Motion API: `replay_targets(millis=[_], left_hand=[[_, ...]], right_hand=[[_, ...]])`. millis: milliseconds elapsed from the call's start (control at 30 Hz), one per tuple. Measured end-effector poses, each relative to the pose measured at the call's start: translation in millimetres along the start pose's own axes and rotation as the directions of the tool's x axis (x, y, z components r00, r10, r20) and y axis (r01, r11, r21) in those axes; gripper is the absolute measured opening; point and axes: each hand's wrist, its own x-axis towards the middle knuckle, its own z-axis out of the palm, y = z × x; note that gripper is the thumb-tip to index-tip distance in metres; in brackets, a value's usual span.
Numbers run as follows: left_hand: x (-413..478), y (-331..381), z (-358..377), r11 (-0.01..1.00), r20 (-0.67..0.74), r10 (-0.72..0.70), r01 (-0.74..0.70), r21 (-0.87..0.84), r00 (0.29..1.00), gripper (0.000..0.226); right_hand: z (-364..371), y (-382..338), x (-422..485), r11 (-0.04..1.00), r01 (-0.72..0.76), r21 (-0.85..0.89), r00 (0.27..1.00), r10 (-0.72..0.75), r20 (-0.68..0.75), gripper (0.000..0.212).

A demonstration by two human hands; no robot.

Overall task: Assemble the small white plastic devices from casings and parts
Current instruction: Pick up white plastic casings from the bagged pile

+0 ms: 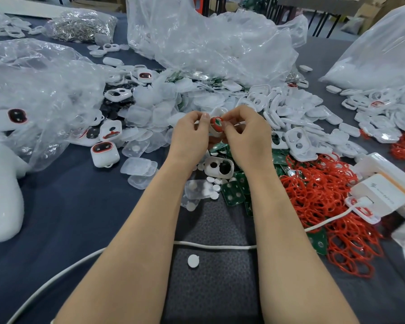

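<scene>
Casing [216, 122] is in the middle of the scene, held up over the parts heap, white with a red ring and a bit of green board showing inside. Left hand [189, 134] has its fingers curled round the left side with the thumb on top. Right hand [246, 136] pinches the right edge, and between them they cover most of it

Everything sits on a dark blue table [80, 206]. Crumpled clear bags hog the far side: middle bag [208, 43], left bag [33, 90], right bag [384, 54]. The left bag drapes over a few finished units, so those are half hidden

Right of the arms there's a tangle of red rings [325, 195], and farther back a heap of white shells [302, 113]. A charger box [384, 188] sits at the right edge, and a white cable [208, 245] runs across behind both forearms

Green boards [234, 190] are partly blocked by the right forearm. An empty shell with two holes [219, 167] lies between the wrists, and a small white disc [193, 261] sits nearest, between the forearms
</scene>
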Motion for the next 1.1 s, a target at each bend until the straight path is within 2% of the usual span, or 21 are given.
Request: replay_targets(millis=[133, 567, 1100], left_hand=[[1.7, -1.3, 1.2, 0.998, -0.008, 0.019, -0.018, 0.068, 1.000, 0.023], [2.8, -5.1, 1.5, 0.999, -0.042, 0.019, -0.021, -0.035, 0.999, 0.023], [-2.1, -2.0, 2.1, 0.996, -0.040, 0.080, -0.079, 0.029, 0.996, 0.027]], right_hand=[[1.4, 0.6, -0.1, 1.000, 0.021, -0.001, 1.000, -0.021, -0.021, 0.008], [4.1, 0.8, 0.7, 0.999, 0.001, 0.035, 1.000, -0.001, -0.011, 0.005], [4.9, 1.0, -0.4, 1.000, -0.022, 0.013, 0.999, 0.022, -0.029, 0.010]])
